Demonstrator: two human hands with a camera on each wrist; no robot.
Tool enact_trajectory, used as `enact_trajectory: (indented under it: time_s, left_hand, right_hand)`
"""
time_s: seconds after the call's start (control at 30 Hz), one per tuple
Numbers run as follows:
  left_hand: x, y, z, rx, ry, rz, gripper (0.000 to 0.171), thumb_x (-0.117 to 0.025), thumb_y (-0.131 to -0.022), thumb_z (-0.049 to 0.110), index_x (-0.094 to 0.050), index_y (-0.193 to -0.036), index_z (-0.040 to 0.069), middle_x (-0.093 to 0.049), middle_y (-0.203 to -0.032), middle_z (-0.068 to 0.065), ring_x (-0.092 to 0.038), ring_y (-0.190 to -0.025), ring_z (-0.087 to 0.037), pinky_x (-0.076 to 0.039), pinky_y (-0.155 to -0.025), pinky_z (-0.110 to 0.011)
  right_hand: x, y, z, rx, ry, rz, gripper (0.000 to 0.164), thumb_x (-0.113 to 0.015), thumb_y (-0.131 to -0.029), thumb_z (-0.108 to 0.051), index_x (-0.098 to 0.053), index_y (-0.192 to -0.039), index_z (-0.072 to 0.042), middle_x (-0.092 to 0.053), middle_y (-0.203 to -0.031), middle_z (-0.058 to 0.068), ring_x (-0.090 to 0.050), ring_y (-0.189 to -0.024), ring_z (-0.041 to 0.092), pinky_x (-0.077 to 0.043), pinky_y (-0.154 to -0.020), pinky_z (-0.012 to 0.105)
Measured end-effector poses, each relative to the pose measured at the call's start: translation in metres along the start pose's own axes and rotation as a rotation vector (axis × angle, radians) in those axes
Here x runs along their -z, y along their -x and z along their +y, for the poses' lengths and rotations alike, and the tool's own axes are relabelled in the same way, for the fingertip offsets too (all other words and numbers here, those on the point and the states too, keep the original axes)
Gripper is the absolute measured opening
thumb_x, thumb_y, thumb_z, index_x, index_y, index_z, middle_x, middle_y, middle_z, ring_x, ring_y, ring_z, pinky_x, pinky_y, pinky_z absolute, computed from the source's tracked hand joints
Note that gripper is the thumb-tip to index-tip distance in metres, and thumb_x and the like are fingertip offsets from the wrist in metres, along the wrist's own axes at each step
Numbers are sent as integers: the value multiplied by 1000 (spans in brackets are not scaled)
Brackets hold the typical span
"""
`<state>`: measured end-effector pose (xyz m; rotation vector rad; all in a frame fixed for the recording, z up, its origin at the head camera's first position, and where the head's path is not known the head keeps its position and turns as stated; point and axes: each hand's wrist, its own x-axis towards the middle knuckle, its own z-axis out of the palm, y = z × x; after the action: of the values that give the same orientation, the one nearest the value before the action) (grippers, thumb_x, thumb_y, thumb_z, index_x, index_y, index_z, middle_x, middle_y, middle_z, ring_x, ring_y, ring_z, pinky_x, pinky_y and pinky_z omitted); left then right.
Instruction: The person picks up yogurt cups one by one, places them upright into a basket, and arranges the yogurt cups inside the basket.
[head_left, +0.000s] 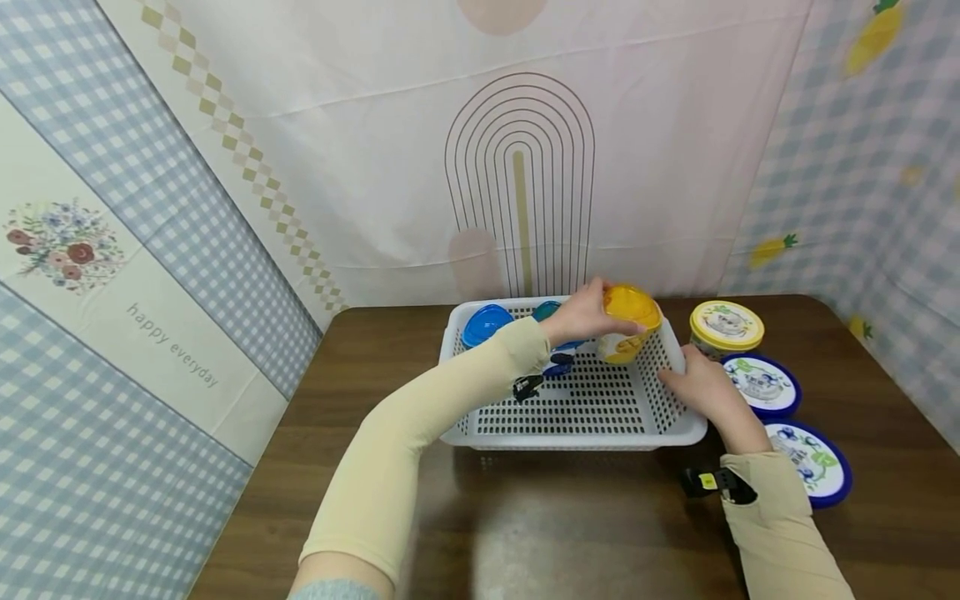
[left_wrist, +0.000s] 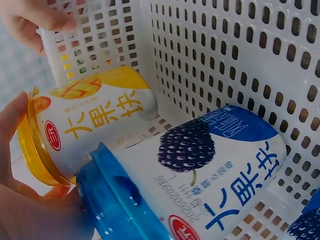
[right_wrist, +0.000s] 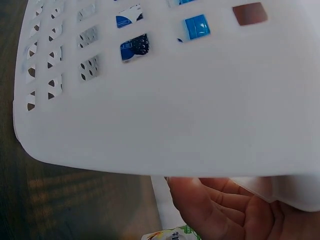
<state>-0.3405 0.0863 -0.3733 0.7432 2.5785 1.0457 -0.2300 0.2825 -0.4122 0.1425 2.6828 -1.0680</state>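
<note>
My left hand (head_left: 585,317) grips a cup with a yellow lid (head_left: 630,307) by its lid end, inside the right part of a white perforated basket (head_left: 570,421). In the left wrist view the yellow cup (left_wrist: 102,120) lies tilted, its white label printed with yellow characters. A cup with a blue lid (left_wrist: 200,165) and a dark berry picture lies right beside it. Another blue lid (head_left: 486,325) shows at the basket's back left. My right hand (head_left: 705,385) holds the basket's right rim; in the right wrist view its fingers are partly hidden behind the basket wall (right_wrist: 175,115).
Right of the basket, on the brown table (head_left: 360,500), stand a tub with a yellow lid (head_left: 726,325) and two tubs with dark blue rimmed lids, one farther back (head_left: 759,385) and one nearer (head_left: 813,462). A patterned cloth (head_left: 375,167) hangs behind the table.
</note>
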Motion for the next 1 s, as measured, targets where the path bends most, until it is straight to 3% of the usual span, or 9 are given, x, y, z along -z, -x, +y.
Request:
enact_trajectory:
  time_s: [0.33,1.0]
  left_hand:
    - [-5,1,-3,4,-46,1,83,-79,-82,53,-39,-140,9,-53,-117,-4,-56,-99,-14,-52,-81,-23]
    - [-16,-9,-7,29,-251,6,86,-74,-81,64,-39,-141,13,-55,-117,1,-56,-97,-13,-50,-84,-25]
  right_hand:
    - [0,-2,0,8,7,12,59,-49,-104,-22,-28,-141,19,-54,-118,41,-69,-89,40,-61,-64,45]
    - [2,-7,2,9,-10,-1,59,-49,-104,-22,-27,-141,18,-55,-118,41,-70,-87,40,-61,-62,44]
